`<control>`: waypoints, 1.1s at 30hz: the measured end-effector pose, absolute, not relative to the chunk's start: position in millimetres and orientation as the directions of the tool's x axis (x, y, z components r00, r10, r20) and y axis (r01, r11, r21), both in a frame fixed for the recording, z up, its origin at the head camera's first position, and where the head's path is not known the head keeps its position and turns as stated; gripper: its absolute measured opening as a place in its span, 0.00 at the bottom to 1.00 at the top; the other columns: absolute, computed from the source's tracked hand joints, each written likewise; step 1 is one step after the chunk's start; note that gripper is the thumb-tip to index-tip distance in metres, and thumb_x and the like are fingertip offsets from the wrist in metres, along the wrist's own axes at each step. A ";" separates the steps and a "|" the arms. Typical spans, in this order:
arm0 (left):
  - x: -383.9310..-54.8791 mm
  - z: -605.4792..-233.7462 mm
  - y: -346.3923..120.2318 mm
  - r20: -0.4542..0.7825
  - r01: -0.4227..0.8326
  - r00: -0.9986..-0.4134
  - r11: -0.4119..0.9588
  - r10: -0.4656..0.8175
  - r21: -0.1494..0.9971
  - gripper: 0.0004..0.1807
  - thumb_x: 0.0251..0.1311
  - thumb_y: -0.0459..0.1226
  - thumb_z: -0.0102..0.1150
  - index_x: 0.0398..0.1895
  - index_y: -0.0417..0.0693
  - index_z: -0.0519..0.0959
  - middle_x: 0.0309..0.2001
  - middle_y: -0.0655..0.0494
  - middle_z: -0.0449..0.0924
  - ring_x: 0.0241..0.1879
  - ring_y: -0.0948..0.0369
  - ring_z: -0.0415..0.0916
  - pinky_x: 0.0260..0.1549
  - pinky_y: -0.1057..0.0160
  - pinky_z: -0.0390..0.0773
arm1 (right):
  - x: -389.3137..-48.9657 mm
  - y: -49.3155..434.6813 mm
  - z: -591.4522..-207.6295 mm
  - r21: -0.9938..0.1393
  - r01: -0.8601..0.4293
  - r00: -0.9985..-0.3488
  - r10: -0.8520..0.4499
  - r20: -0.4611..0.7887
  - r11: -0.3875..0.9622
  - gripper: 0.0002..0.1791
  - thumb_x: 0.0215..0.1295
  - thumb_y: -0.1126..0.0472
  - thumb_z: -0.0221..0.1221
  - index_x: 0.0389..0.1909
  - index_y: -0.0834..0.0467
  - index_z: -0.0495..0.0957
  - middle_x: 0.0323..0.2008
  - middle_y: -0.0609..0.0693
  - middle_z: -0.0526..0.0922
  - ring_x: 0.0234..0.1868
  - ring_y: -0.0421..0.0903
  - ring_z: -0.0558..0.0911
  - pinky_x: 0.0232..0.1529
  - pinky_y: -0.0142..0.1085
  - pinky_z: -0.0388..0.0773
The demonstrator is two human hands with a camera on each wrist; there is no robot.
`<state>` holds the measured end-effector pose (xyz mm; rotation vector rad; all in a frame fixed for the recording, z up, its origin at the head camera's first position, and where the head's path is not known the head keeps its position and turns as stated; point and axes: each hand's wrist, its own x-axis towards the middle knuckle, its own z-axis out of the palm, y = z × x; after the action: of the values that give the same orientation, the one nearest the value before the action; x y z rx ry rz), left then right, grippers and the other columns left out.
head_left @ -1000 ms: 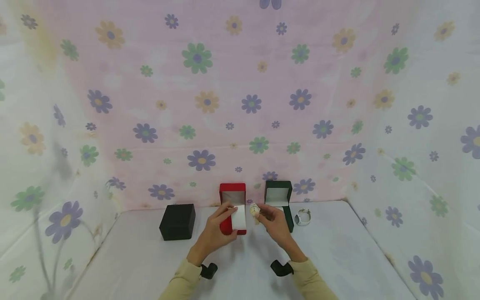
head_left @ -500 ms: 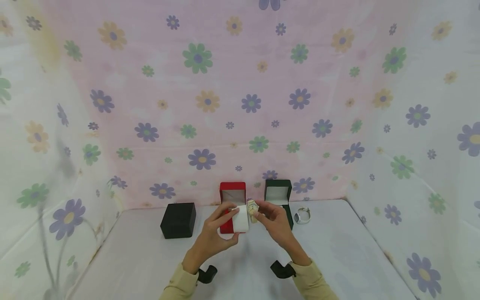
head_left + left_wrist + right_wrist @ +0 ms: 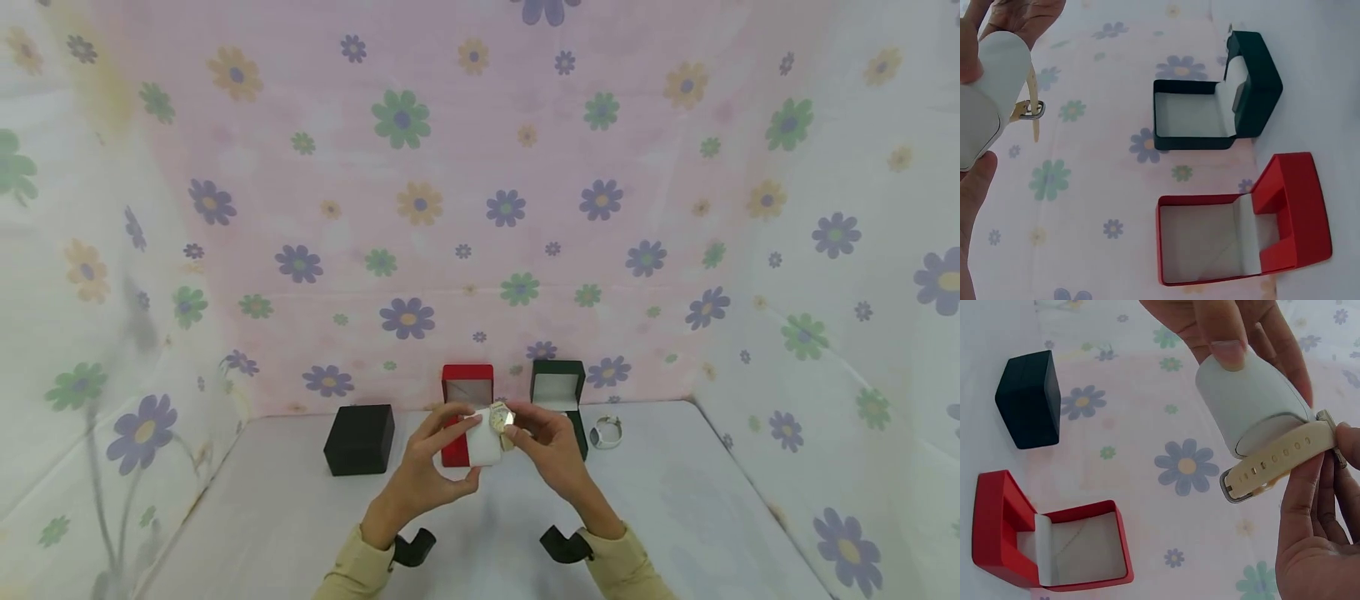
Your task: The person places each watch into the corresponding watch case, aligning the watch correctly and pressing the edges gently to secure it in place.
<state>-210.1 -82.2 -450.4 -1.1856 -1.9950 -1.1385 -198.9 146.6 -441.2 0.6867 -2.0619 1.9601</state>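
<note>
My left hand (image 3: 427, 467) grips a white watch cushion (image 3: 1247, 400) between thumb and fingers, held up in front of the open red box (image 3: 468, 373). A watch with a cream strap (image 3: 1285, 456) and a round, pale dial is pinched in my right hand (image 3: 555, 450). Its strap lies right at the cushion's end in the right wrist view, curving past it. The buckle (image 3: 1034, 110) hangs loose beside the cushion in the left wrist view. Only a white lining shows in the red box's base.
An open dark green box (image 3: 557, 367) stands right of the red one, partly behind my right hand. Farther right lies a second, white watch (image 3: 606, 433). A closed black box (image 3: 358, 442) sits at the left. A flowered cloth backdrop (image 3: 480, 250) rises behind the table.
The watch has moved left until it overlaps the cushion's end in the head view. The cushion has shifted slightly right, away from the red box. Boxes and the second watch stay put.
</note>
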 end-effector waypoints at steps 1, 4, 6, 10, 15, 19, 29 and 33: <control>-209.7 -449.9 -82.0 0.784 0.889 -0.458 0.246 0.420 0.387 0.44 0.36 0.26 0.82 0.64 0.45 0.78 0.62 0.44 0.73 0.59 0.53 0.72 0.58 0.57 0.82 | -198.0 145.6 -441.6 -0.885 -0.465 -0.872 -0.179 0.456 0.007 0.19 0.71 0.67 0.60 0.60 0.68 0.77 0.57 0.66 0.81 0.50 0.45 0.86 0.49 0.36 0.86; -208.3 -450.2 -81.6 0.786 0.890 -0.457 0.213 0.417 0.404 0.43 0.36 0.26 0.81 0.64 0.45 0.78 0.62 0.46 0.73 0.60 0.54 0.71 0.59 0.60 0.81 | -194.7 143.4 -443.4 -0.897 -0.442 -0.884 -0.173 0.435 -0.001 0.20 0.71 0.66 0.61 0.61 0.67 0.77 0.58 0.66 0.81 0.52 0.45 0.85 0.50 0.38 0.86; -206.9 -451.0 -81.2 0.788 0.888 -0.459 0.196 0.410 0.416 0.42 0.37 0.26 0.81 0.63 0.44 0.78 0.62 0.47 0.73 0.60 0.54 0.71 0.59 0.61 0.81 | -192.1 142.7 -444.6 -0.902 -0.431 -0.889 -0.172 0.425 -0.006 0.20 0.71 0.65 0.61 0.61 0.67 0.77 0.58 0.65 0.81 0.52 0.43 0.85 0.50 0.38 0.86; -204.3 -453.6 -80.8 0.797 0.885 -0.465 0.168 0.385 0.435 0.41 0.38 0.26 0.80 0.63 0.42 0.78 0.61 0.45 0.74 0.59 0.55 0.72 0.56 0.63 0.82 | -189.3 142.2 -446.2 -0.895 -0.446 -0.880 -0.181 0.439 -0.002 0.20 0.70 0.66 0.62 0.61 0.68 0.78 0.57 0.66 0.81 0.49 0.41 0.85 0.48 0.37 0.87; -201.2 -457.7 -81.5 0.799 0.873 -0.482 0.122 0.360 0.471 0.42 0.39 0.25 0.80 0.64 0.40 0.77 0.61 0.42 0.75 0.59 0.54 0.75 0.54 0.63 0.82 | -186.3 142.2 -447.7 -0.881 -0.473 -0.868 -0.180 0.463 0.012 0.19 0.69 0.68 0.62 0.59 0.69 0.79 0.53 0.66 0.83 0.44 0.40 0.84 0.44 0.35 0.87; -198.9 -461.3 -82.6 0.780 0.850 -0.514 0.094 0.357 0.518 0.42 0.41 0.25 0.80 0.66 0.40 0.75 0.62 0.41 0.74 0.60 0.56 0.76 0.53 0.58 0.83 | -183.2 141.5 -448.0 -0.882 -0.470 -0.873 -0.159 0.462 0.018 0.18 0.68 0.69 0.63 0.57 0.70 0.80 0.49 0.65 0.84 0.42 0.39 0.84 0.42 0.35 0.88; -193.8 -463.1 -84.6 0.758 0.839 -0.533 0.122 0.375 0.530 0.43 0.42 0.27 0.81 0.67 0.36 0.74 0.61 0.40 0.75 0.58 0.52 0.77 0.47 0.48 0.86 | -178.7 135.4 -448.5 -0.909 -0.415 -0.907 -0.105 0.408 0.047 0.17 0.69 0.66 0.63 0.56 0.69 0.81 0.49 0.66 0.85 0.43 0.42 0.84 0.42 0.34 0.87; -184.5 -451.2 -83.5 0.759 0.835 -0.545 0.153 0.357 0.528 0.42 0.39 0.24 0.81 0.64 0.31 0.75 0.58 0.36 0.76 0.55 0.49 0.79 0.44 0.47 0.86 | -177.9 132.5 -450.7 -0.920 -0.387 -0.920 -0.098 0.380 0.059 0.17 0.69 0.65 0.63 0.56 0.66 0.82 0.45 0.60 0.86 0.42 0.45 0.82 0.45 0.36 0.87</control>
<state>-184.5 -83.5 -451.2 -1.1326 -1.9756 -1.3772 -177.9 132.5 -450.7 0.4955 -2.1172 1.9555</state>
